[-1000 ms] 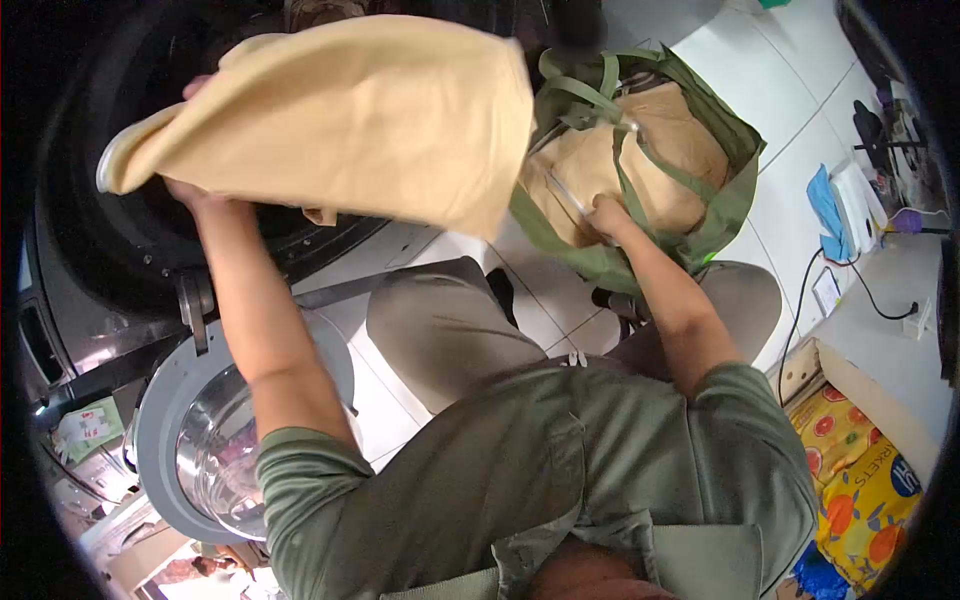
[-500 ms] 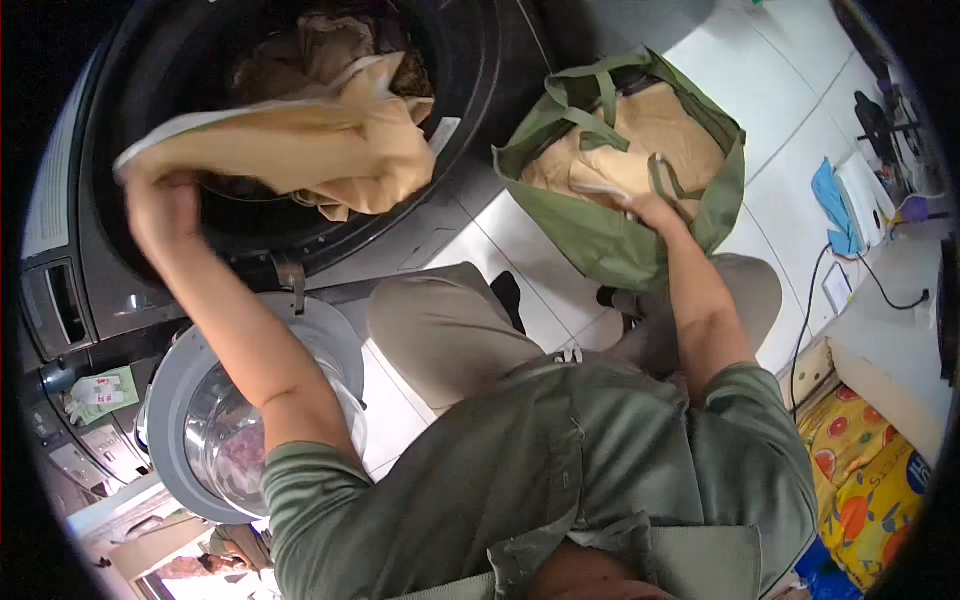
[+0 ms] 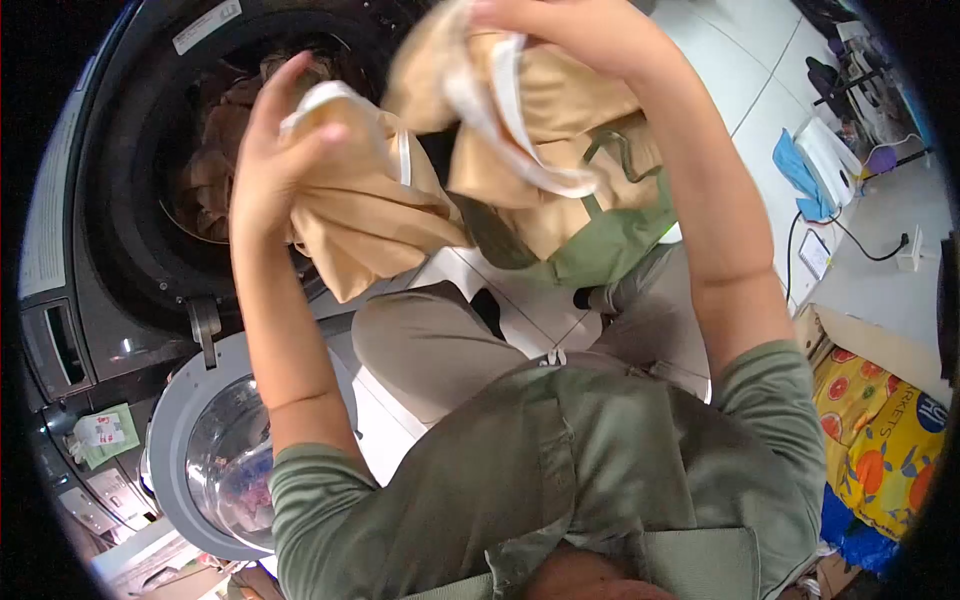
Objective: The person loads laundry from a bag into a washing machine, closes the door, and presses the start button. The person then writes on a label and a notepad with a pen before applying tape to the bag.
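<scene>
My left hand [image 3: 270, 155] is in front of the washer's round opening, with a tan cloth [image 3: 375, 220] hanging from it. Its thumb and one finger are spread around the cloth's white edge; the other fingers are hidden. At the top edge, my right hand [image 3: 510, 14] is closed on a second bunch of tan cloth [image 3: 545, 95] with white trim, partly blurred by motion. Whether the two bunches are joined, I cannot tell. Under the right-hand cloth stands a green fabric bag [image 3: 610, 245], mostly covered. More crumpled fabric [image 3: 215, 165] lies inside the washer drum.
The black washer [image 3: 120, 240] fills the left side, its round glass door [image 3: 235, 460] swung open beside my left arm. A white tiled floor [image 3: 760, 60] lies beyond the bag. To the right are cables, a blue cloth [image 3: 797, 175] and a yellow fruit-patterned bag [image 3: 880, 450].
My right hand has risen from inside the green bag, bringing up tan cloth. My left hand has moved right, its cloth now hanging between the washer and the bag.
</scene>
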Motion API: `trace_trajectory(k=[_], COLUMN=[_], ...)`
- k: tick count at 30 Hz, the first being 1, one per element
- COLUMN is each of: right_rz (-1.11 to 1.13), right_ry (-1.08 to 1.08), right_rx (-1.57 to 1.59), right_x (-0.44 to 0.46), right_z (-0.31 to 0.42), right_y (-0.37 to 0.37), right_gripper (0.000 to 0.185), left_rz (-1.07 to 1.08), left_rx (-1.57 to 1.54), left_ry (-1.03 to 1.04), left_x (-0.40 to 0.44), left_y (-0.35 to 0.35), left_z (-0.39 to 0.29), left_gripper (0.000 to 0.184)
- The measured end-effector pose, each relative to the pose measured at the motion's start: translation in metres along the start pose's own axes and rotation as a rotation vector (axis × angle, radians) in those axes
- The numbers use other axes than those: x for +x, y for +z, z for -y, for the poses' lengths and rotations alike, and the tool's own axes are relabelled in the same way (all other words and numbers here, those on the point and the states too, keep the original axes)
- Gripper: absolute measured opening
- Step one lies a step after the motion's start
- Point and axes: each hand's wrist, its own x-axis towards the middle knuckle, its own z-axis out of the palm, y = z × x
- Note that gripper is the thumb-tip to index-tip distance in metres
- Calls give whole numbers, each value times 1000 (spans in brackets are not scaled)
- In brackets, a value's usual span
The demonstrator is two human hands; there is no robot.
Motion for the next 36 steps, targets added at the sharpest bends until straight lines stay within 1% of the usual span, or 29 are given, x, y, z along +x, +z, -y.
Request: trace_trajectory(k=[1, 2, 3, 4, 6, 7, 9, 11, 12, 14, 15, 16, 17, 18, 19, 20, 21, 22, 23, 24, 25, 28, 30, 31, 32, 33, 34, 35, 36], right_rz=[272, 171, 166, 226, 441, 442, 211, 52, -17, -50, 87, 269, 15, 43, 1, -335, -661, -672, -671, -671, -769, -951, -1036, -568, -81, -45, -20, -28, 42], right_ry=[-117, 89, -117, -21, -137, -132, -85, -99, 50, 156, 318, -24, 499, 608, 679, 867, 1015, 938, 854, 862, 806, 799, 841, 924, 967, 821, 681, 613, 517], right_rx=[-492, -647, -403, -75, 119, 170, 191, 362, 331, -149, -449, -1233, -890, -804, -1109, -816, -489, -773, -1051, -1044, -881, -646, -578, -815, -1017, -926, -622, -219, 232], right_x=[8, 26, 35, 16, 26, 30, 44, 56, 52, 23, 17, -4, -36, -55, -91, -122, -142, -172, -199, -201, -189, -163, -153, -147, -140, -125, -123, -117, -123], right_z=[45, 39, 37, 82, 95, 90, 65, 10, -19, -95, -161, -238, -245, -244, -344, -423, -470, -484, -489, -479, -455, -389, -379, -380, -380, -313, -278, -208, -188], right_y=[-2, 16, 24, 33, 40, 46, 47, 24, 6, -23, -44, -54, -53, -59, -88, -100, -113, -136, -140, -130, -120, -103, -92, -88, -83, -50, -17, 18, 49], right_gripper=[26, 37, 33, 29, 28, 27, 25, 25, 27, 31, 28, 24, 44, 52, 23, 38, 54, 46, 44, 44, 40, 34, 31, 28, 25, 20, 15, 9, 9], left_rz=[209, 266, 324, 368, 347, 282, 59, -247, -381, -598, -688, -761, -822, -881, -929, -957, -978, -951, -865, -724, -579, -483, -465, -456, -431, -398, -223, -47, 54], left_rx=[-38, 4, 51, 75, 99, 113, 124, 27, -29, -69, -51, -8, 39, 110, 207, 347, 530, 732, 861, 917, 954, 861, 875, 886, 553, 217, 30, -155, -349], left_ry=[-224, -215, -189, -175, -179, -193, -226, -253, -240, -211, -217, -234, -256, -285, -324, -377, -438, -477, -414, -257, -99, -53, -33, -8, -80, -151, -299, -442, -585], left_x=[0, 1, 7, 14, 24, 30, 47, 59, 61, 58, 53, 50, 45, 41, 37, 34, 31, 29, 25, 19, 13, -20, -34, -40, -47, -55, -54, -53, -51], left_y=[13, 27, 36, 43, 42, 36, 1, -55, -83, -126, -137, -143, -142, -137, -129, -118, -106, -92, -78, -60, -42, -37, -20, -6, 7, 23, 48, 74, 98], left_z=[-9, -8, -3, 3, 24, 35, 57, 77, 88, 113, 132, 150, 169, 188, 204, 216, 222, 222, 211, 189, 166, 192, 170, 159, 158, 158, 141, 123, 121], left_gripper=[88, 91, 94, 92, 90, 89, 87, 85, 84, 82, 81, 80, 80, 79, 78, 78, 77, 77, 76, 75, 77, 70, 64, 58, 52, 45, 46, 46, 51])
